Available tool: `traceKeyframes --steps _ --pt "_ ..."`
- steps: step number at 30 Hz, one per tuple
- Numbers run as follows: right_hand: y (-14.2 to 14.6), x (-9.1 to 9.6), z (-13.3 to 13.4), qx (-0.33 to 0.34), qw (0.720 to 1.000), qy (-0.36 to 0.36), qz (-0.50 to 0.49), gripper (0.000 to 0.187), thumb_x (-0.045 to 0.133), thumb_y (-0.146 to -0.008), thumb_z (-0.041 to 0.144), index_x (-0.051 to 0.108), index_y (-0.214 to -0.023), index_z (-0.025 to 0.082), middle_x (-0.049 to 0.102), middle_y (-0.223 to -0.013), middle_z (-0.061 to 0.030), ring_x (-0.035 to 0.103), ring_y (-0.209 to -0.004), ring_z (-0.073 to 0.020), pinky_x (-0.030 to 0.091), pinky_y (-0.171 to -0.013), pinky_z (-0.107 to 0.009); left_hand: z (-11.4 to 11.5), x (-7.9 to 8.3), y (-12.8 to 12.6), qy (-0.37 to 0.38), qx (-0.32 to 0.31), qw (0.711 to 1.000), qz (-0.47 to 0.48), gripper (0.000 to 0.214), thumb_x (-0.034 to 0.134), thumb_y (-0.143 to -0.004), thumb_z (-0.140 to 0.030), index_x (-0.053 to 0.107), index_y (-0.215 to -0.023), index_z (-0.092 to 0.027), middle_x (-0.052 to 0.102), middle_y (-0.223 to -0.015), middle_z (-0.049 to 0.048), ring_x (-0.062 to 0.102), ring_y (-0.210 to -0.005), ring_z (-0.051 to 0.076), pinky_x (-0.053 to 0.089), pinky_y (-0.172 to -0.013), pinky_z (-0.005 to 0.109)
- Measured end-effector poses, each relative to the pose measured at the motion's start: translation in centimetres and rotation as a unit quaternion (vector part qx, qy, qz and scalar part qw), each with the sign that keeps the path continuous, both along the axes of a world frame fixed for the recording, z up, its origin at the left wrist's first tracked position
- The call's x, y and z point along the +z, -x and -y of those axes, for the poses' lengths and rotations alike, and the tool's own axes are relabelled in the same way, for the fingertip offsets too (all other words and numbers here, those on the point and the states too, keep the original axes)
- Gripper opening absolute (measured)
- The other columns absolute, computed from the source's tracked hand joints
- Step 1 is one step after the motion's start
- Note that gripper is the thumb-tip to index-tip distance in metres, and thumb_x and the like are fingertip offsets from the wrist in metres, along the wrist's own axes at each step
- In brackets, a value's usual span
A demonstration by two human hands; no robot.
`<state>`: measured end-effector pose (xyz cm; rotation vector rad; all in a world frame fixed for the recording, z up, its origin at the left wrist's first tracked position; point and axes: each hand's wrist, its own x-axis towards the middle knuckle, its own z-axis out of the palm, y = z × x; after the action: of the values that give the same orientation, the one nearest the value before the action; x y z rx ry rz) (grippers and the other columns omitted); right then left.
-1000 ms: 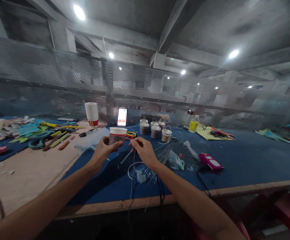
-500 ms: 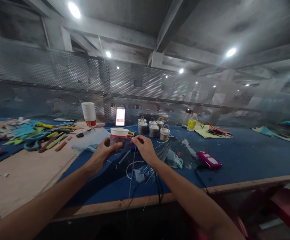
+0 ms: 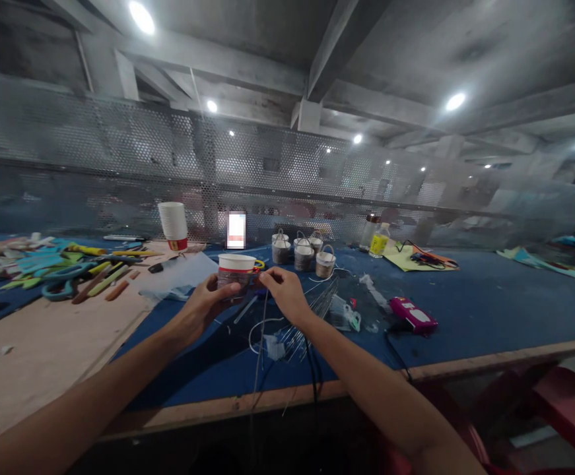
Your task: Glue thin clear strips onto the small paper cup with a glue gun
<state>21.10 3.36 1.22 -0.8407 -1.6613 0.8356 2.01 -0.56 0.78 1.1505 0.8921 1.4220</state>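
A white paper cup (image 3: pixel 236 262) with a red band is upright in my left hand (image 3: pixel 206 302), whose fingers and thumb wrap round its side. Dark greyish cord covers the cup's lower part. Just right of the cup, my right hand (image 3: pixel 286 293) pinches a thin cord (image 3: pixel 258 359) that hangs down past the table's front edge. A yellow-and-red handle (image 3: pixel 259 265) shows partly behind the cup. Behind my right hand stand several small wrapped cups (image 3: pixel 304 257) with loop handles. Thin wires (image 3: pixel 317 313) lie in a bundle beneath my right forearm.
A stack of paper cups (image 3: pixel 173 223) stands at back left, near blue-handled scissors (image 3: pixel 64 280) and marker-like sticks. A bright screen (image 3: pixel 236 231) is behind the cup. To the right are a purple device (image 3: pixel 412 315) with a cable and a yellow-labelled bottle (image 3: pixel 379 241).
My right hand has stayed close to the cup's right side, still pinching the cord. The view has shifted slightly; the held cup is nearly where it was.
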Motion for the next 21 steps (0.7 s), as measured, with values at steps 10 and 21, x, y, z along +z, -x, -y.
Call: traceKeyframes --steps 10,21 --pt "-0.03 -0.1 -0.18 -0.006 1.0 -0.006 0.005 0.027 0.062 -0.091 0.041 0.067 -0.074 0.02 0.065 -0.071 0.0021 0.059 -0.073 -0.0163 0.045 -0.073 -0.026 0.54 0.33 -0.13 -0.001 -0.044 0.999 -0.005 0.051 0.088 -0.077 -0.035 0.074 -0.124 -0.019 0.078 -0.13 0.014 0.071 -0.123 0.034 0.055 -0.104 0.046" --pt "-0.03 -0.22 -0.33 -0.006 1.0 -0.008 0.01 0.03 0.063 -0.091 0.042 0.067 -0.071 0.02 0.062 -0.068 0.0022 0.055 -0.068 -0.015 0.042 -0.068 -0.026 0.34 -0.02 0.02 0.0 -0.061 0.998 -0.007 0.05 0.087 -0.078 -0.036 0.077 -0.125 -0.021 0.078 -0.132 0.0141 0.071 -0.124 0.034 0.058 -0.1 0.043"
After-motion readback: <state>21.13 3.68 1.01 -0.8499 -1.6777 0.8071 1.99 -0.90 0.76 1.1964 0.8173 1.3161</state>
